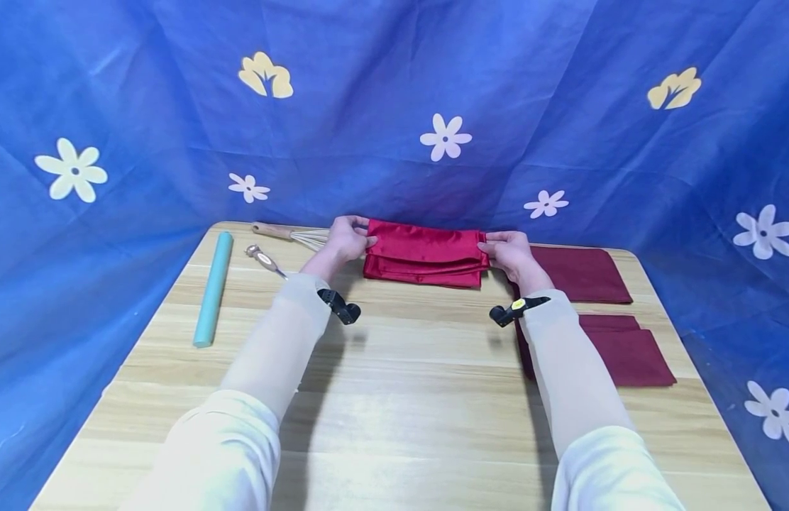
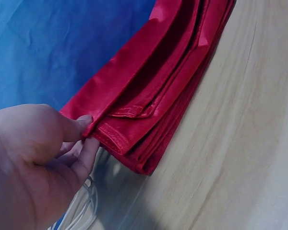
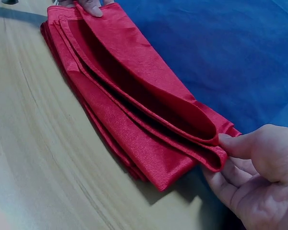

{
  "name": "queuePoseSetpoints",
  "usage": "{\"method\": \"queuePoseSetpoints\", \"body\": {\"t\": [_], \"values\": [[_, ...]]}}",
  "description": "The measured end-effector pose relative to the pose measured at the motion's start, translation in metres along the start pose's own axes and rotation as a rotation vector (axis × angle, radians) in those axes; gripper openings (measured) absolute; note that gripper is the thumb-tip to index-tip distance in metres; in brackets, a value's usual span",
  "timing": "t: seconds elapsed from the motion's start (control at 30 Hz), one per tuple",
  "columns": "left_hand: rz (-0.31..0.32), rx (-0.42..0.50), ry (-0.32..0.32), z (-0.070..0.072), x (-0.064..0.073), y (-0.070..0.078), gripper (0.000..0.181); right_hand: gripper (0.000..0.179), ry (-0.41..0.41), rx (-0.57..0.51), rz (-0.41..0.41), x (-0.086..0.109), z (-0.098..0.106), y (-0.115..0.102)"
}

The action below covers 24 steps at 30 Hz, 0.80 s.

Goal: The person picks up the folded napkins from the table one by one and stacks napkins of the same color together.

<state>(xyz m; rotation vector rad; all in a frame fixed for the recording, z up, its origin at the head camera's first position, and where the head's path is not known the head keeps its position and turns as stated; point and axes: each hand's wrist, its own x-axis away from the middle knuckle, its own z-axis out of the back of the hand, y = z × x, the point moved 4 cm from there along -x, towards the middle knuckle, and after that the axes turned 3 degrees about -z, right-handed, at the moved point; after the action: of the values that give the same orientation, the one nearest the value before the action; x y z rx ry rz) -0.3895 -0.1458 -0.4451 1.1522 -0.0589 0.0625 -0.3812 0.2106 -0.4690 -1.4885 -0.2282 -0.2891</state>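
A shiny red satin cloth (image 1: 426, 245), folded in several layers, is at the far edge of the table between both hands. My left hand (image 1: 348, 240) pinches its left end between thumb and fingers. At the opposite end, my right hand (image 1: 511, 257) pinches a corner the same way. The left wrist view shows the thumb of the left hand (image 2: 43, 153) on the upper fold of the cloth (image 2: 149, 91). In the right wrist view the upper layers of the cloth (image 3: 134, 105) gape in a loop near the right hand (image 3: 264, 172).
Left of the cloth lie a whisk (image 1: 273, 231) with a wooden handle, a small wood-handled tool (image 1: 263, 259) and a teal rolling pin-like cylinder (image 1: 213, 291). Dark red folded cloths (image 1: 580, 273) lie on the right of the wooden table (image 1: 407, 397). A blue flowered curtain (image 1: 369, 106) hangs behind.
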Motion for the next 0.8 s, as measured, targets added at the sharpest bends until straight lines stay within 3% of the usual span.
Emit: {"method": "queuePoseSetpoints", "body": {"t": [0.17, 0.43, 0.8], "values": [[0.009, -0.021, 0.006, 0.003, -0.0001, 0.0012, 0.04, 0.046, -0.01, -0.023, 0.012, -0.0024, -0.0028, -0.0027], [-0.026, -0.111, -0.024, 0.0022, 0.0029, 0.0039, 0.044, 0.048, -0.067, 0.036, -0.005, -0.0003, -0.0045, -0.0001], [-0.023, -0.145, -0.033, 0.0028, 0.005, 0.0028, 0.05, 0.053, -0.088, 0.027, -0.026, 0.0001, -0.0034, 0.005]]}}
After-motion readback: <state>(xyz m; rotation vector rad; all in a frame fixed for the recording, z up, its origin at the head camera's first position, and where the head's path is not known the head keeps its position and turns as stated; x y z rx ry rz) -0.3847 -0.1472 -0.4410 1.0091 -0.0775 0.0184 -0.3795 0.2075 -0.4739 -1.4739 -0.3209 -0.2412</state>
